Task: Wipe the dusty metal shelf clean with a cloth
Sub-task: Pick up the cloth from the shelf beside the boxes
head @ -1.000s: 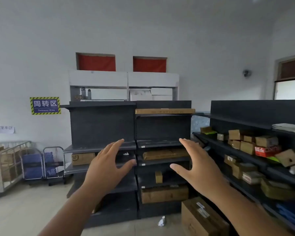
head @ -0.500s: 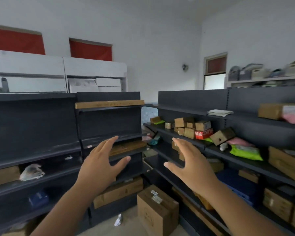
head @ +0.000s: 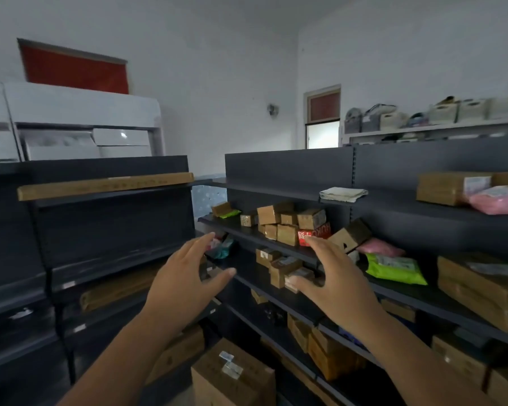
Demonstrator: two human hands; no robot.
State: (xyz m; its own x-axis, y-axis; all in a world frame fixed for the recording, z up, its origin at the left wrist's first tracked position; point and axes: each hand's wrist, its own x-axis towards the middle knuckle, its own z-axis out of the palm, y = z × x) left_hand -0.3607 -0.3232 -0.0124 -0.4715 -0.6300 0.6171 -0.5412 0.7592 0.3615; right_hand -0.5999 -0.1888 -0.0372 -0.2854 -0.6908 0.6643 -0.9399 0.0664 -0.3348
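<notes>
Both my arms reach forward, palms down. My left hand (head: 185,284) and right hand (head: 335,281) are empty, fingers (head: 201,244) spread and released. The folded off-white cloth (head: 343,194) lies on the top board of the dark grey metal shelf (head: 291,165), well apart from both hands. A red carton (head: 314,234) there reads partly "HUKO"; other labels are too blurred.

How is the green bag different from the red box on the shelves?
The green bag is soft and lies flat; the red box is stiff with hard edges. The bag is bright lime with a pale label; the box is red with white letters. The bag looks bigger and lies beside a pink bag, while the box is tucked under brown boxes. Both rest on the dark shelf.
</notes>
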